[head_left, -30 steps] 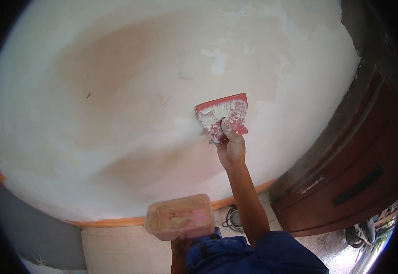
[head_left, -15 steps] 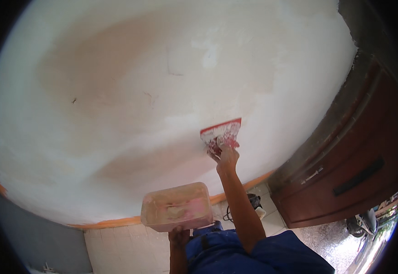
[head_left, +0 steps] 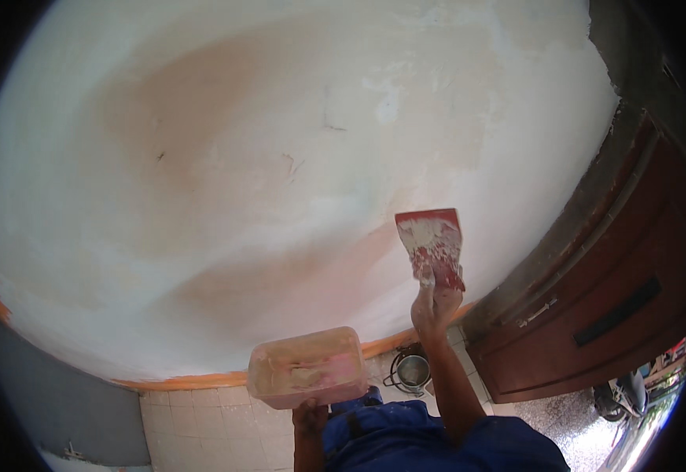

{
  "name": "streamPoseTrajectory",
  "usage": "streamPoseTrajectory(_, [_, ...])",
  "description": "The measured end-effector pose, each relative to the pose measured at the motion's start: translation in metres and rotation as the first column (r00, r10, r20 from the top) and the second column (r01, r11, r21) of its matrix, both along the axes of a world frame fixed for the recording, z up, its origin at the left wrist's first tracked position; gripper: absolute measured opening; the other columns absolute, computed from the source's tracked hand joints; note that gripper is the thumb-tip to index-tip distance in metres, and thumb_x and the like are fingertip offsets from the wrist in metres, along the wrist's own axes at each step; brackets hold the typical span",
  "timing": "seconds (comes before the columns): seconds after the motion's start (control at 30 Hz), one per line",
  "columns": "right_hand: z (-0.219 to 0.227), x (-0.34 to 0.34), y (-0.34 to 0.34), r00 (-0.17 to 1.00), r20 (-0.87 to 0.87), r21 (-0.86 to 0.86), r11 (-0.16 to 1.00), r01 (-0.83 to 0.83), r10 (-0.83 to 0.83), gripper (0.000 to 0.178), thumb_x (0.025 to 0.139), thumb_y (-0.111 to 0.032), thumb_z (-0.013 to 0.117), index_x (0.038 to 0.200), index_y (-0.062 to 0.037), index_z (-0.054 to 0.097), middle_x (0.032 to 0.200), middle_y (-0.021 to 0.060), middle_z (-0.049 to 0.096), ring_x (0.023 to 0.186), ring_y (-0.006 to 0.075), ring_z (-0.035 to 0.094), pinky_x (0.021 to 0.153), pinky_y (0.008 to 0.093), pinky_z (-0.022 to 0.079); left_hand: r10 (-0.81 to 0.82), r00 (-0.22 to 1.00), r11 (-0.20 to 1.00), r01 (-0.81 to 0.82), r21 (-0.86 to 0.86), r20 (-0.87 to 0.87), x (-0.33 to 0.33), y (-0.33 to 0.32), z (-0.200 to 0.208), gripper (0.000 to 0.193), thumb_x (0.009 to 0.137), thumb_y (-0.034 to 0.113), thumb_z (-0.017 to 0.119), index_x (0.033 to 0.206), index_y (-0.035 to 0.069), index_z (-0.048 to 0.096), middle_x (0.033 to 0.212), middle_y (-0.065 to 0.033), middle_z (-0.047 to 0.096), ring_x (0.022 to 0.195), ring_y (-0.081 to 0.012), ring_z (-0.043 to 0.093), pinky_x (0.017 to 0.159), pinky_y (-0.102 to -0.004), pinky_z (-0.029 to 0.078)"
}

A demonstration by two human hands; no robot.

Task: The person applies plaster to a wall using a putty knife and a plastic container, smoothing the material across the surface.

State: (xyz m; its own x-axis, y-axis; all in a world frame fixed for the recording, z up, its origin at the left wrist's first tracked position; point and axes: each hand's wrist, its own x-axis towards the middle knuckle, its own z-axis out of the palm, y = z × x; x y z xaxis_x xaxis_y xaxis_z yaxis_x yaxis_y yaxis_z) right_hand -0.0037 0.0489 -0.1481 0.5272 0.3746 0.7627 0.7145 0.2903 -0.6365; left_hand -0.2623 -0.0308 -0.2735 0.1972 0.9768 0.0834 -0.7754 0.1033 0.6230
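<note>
Left hand [head_left: 310, 415]: fingers gripping the near edge of a translucent tub [head_left: 307, 366]; their reach beneath it is hidden. Tub, just beyond these fingers, has pinkish-cream residue inside.

Right hand [head_left: 435, 304]: fingers pinching the lower end of a red scraper [head_left: 431, 240], thumb on its upper face. Blade extends beyond the fingertips, wide and flat, thickly smeared with off-white paste; red edge exposed. Contact with wall: cannot tell.

Below and left of right fingers: metal bucket [head_left: 413, 372] on floor.

Beyond both hands: wall [head_left: 233, 189]. Pale coat over most of it, judged well advanced; tan and pinkish patches left of right fingers, plus small dark marks, look uncovered or thin.
</note>
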Motion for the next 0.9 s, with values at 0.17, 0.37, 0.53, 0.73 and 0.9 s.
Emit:
streamPoseTrajectory(0.17, [0.033, -0.010, 0.008, 0.694, -0.541, 0.357, 0.877, -0.322, 0.476, 0.017, 0.086, -0.014, 0.050, 0.093, 0.0019, 0.052, 0.077, 0.0095, 0.059, 0.054, 0.0160, 0.057, 0.052, 0.0238, 0.047, 0.012, 1.000, 1.000, -0.012, -0.025, 0.009, -0.004, -0.004, -0.008, 0.060, 0.069, 0.020, 0.060, 0.123, 0.005, 0.039, 0.120, -0.0093, 0.047, 0.113, -0.0235, 0.043, 0.100, -0.0386, 0.029])
streamPoseTrajectory(0.37, [0.032, 0.002, 0.006, 0.258, -0.685, 0.530, 0.709, -0.466, 0.682, 0.016, 0.084, -0.011, 0.052, 0.097, -0.0007, 0.055, 0.088, 0.0086, 0.059, 0.067, 0.0138, 0.056, 0.055, 0.0269, 0.048, 0.031, 0.999, 0.999, -0.031, -0.019, 0.009, 0.005, -0.007, 0.011, 0.065, 0.066, 0.019, 0.062, 0.124, 0.005, 0.036, 0.121, -0.0097, 0.044, 0.114, -0.0257, 0.042, 0.098, -0.0414, 0.032])
streamPoseTrajectory(0.53, [0.037, 0.009, 0.017, 0.315, -0.599, 0.594, 0.672, -0.442, 0.737, 0.015, 0.082, -0.003, 0.052, 0.096, 0.0004, 0.057, 0.095, 0.0077, 0.057, 0.081, 0.0157, 0.055, 0.061, 0.0280, 0.047, 0.007, 1.000, 0.998, -0.006, -0.068, 0.016, 0.004, -0.007, 0.008, 0.066, 0.065, 0.017, 0.064, 0.123, 0.006, 0.036, 0.120, -0.0094, 0.045, 0.113, -0.0255, 0.042, 0.097, -0.0427, 0.034])
streamPoseTrajectory(0.73, [0.048, 0.013, 0.045, 0.945, -0.097, 0.383, 0.888, -0.253, 0.312, 0.029, 0.072, 0.009, 0.049, 0.096, -0.0013, 0.063, 0.102, 0.0118, 0.055, 0.088, 0.0198, 0.055, 0.070, 0.0306, 0.047, -0.077, 0.997, 0.995, 0.077, -0.056, 0.004, 0.005, -0.009, 0.003, 0.066, 0.065, 0.016, 0.066, 0.123, 0.007, 0.036, 0.120, -0.0087, 0.045, 0.112, -0.0249, 0.044, 0.095, -0.0428, 0.036])
streamPoseTrajectory(0.9, [0.037, 0.017, 0.059, 0.981, 0.121, 0.298, 0.937, -0.182, 0.152, 0.048, 0.056, 0.008, 0.045, 0.099, -0.0039, 0.063, 0.106, 0.0163, 0.053, 0.101, 0.0269, 0.053, 0.085, 0.0344, 0.044, -0.093, 0.996, 0.995, 0.094, -0.034, 0.011, 0.008, -0.013, 0.007, 0.064, 0.065, 0.016, 0.066, 0.122, 0.007, 0.037, 0.119, -0.0085, 0.046, 0.112, -0.0248, 0.044, 0.095, -0.0430, 0.036])
